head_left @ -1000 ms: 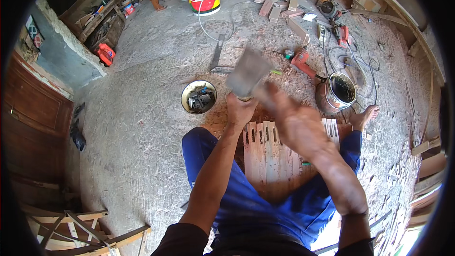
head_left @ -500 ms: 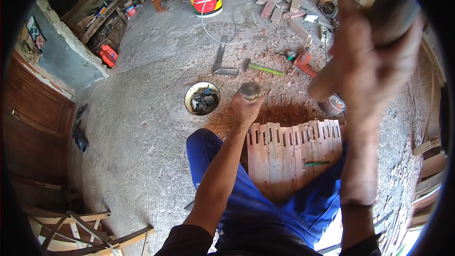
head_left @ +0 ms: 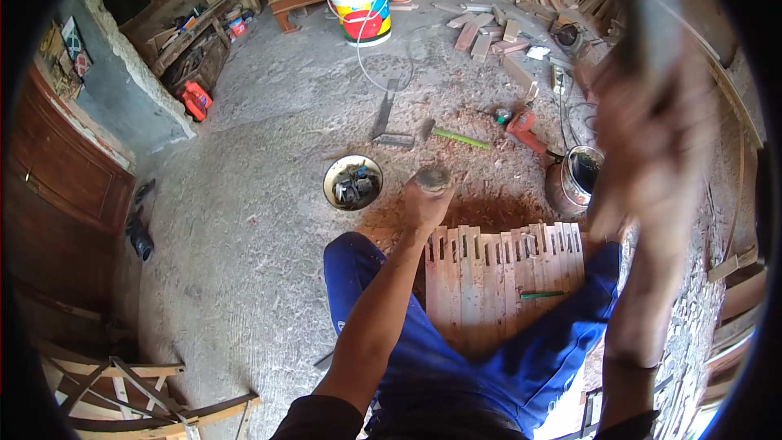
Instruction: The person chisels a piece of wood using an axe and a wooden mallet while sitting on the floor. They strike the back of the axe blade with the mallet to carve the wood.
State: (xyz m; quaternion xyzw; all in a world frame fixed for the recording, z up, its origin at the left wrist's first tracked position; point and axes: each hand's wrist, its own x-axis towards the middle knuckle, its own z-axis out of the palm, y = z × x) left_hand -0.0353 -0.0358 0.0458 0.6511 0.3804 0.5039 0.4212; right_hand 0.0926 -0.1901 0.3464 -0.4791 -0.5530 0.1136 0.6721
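My left hand (head_left: 423, 210) is wrapped round an upright chisel (head_left: 432, 179); only the round, worn end of its handle shows, the blade being hidden. The fist stands at the far edge of a row of pale wooden pieces (head_left: 468, 297) with slots cut near their far ends. Raised at the right, my right hand (head_left: 656, 143) is closed on a thick mallet (head_left: 652, 20), both smeared by motion. A green pencil (head_left: 541, 295) lies across the wooden pieces between my blue-clad legs.
Beyond my left fist is a bowl (head_left: 328, 187) of dark scraps. A try square (head_left: 395, 139), a green-handled hammer (head_left: 461, 138) and a red power tool (head_left: 526, 132) lie on the floor. A metal can (head_left: 562, 193) stands right; a colourful bucket (head_left: 358, 24) and offcuts (head_left: 481, 47) are farther off.
My right hand and the mallet have shifted slightly right and down, uncovering more of the metal can. My left hand keeps its grip on the chisel. The whole view has tilted a little.
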